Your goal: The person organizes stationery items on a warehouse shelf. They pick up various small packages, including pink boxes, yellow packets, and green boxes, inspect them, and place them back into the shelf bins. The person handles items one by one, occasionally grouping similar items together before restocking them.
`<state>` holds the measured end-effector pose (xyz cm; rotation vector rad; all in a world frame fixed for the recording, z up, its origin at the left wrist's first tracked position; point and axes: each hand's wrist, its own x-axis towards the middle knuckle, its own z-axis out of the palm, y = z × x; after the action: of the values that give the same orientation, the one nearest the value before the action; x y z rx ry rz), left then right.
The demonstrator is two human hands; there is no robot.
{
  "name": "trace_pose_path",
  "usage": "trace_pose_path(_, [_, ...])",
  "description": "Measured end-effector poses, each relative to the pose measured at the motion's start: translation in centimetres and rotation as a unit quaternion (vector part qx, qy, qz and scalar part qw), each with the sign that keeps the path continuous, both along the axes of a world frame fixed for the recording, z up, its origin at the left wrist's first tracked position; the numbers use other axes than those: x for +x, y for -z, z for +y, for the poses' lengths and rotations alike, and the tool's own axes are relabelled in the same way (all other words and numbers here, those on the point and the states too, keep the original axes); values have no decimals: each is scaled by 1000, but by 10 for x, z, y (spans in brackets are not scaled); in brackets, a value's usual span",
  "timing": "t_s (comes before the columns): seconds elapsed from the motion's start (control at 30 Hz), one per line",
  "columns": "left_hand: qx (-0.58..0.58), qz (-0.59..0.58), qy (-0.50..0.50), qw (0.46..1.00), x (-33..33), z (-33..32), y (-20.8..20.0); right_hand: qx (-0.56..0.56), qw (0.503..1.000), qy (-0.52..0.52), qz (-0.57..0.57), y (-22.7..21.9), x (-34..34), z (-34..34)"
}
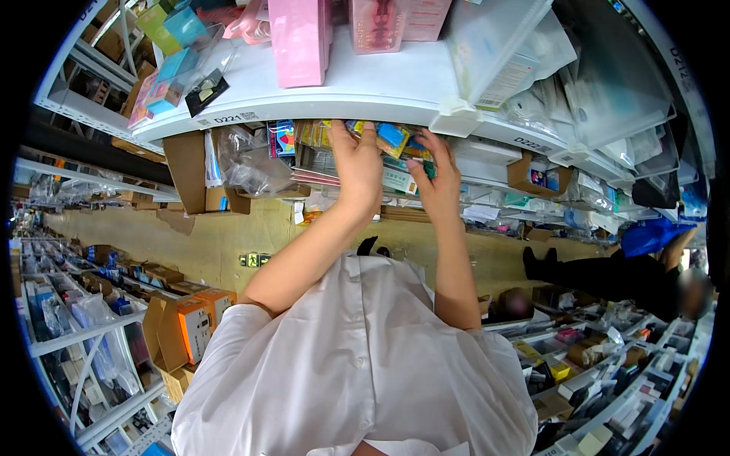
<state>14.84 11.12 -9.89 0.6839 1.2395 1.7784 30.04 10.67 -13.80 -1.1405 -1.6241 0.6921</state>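
Both my hands reach in under the front edge of a white shelf [304,111], among small packaged goods on the level below. My left hand [357,163] lies over yellow packets [312,134], its visible fingers stretched out and apart, tips partly hidden. To its right, my right hand [439,171] has its fingers curved and spread, thumb apart. It is nearest to a blue-and-yellow packet [392,137]. Below the packets, between my hands, shows a white-and-green box [400,181]. A blue packet with a colourful print [281,138] stands left of my left hand.
Pink boxes [298,42] and clear plastic bags [525,61] sit on the upper shelf. An open cardboard box [186,173] and clear wrapping [255,163] are at the left, a small carton [538,175] at the right. Behind me, a person in dark trousers [601,275] is in the aisle.
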Motion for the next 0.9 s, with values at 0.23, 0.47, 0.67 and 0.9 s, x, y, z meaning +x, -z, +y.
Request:
trace_pose_path(0.23, [-9, -47, 55, 997, 12, -6, -9, 90, 992, -4, -92, -1, 1, 5])
trace_pose_path(0.47, [-36, -129, 157, 978, -19, -12, -30, 50, 997, 19, -52, -4, -3, 0])
trace_pose_path(0.67, [-29, 18, 125, 992, -48, -19, -22, 66, 996, 2, -67, 5, 1, 5])
trace_pose_path(0.9, [-4, 316, 100, 943, -56, -10, 0, 92, 990, 4, -103, 5, -1, 4])
